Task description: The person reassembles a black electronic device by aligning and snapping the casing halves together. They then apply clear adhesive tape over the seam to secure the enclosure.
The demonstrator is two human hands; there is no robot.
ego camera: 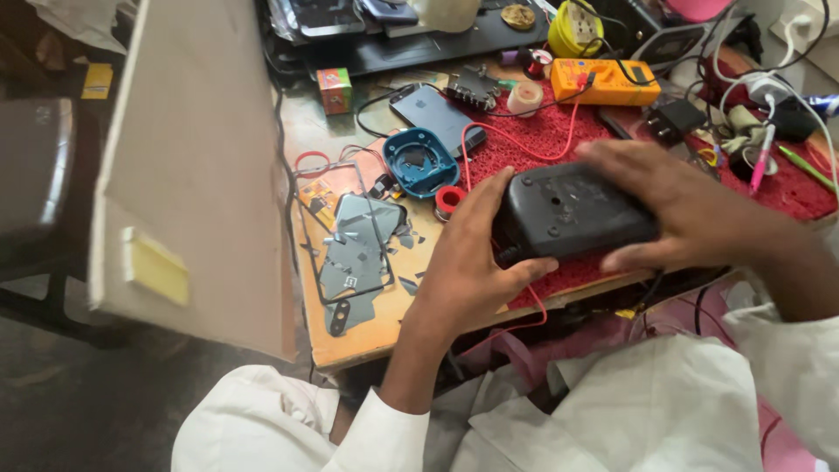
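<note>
Black plastic casing [572, 212], rounded corners, screw recesses on matte underside (facing up). Gripped both ends: left hand [468, 267], right hand [695, 214], fingers wrapped, above red mat [542, 131].

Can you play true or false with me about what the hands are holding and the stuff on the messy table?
1. Both hands hold a black box. True: the left hand and right hand grip the black box at its ends.
2. The box rests over a green mat. False: the mat is red.
3. An orange meter sits at the back of the table. True: the orange meter lies there with wires.
4. The phone is in the left hand. False: the dark phone lies on the table.
5. The small round case is yellow. False: the round case is blue.
</note>
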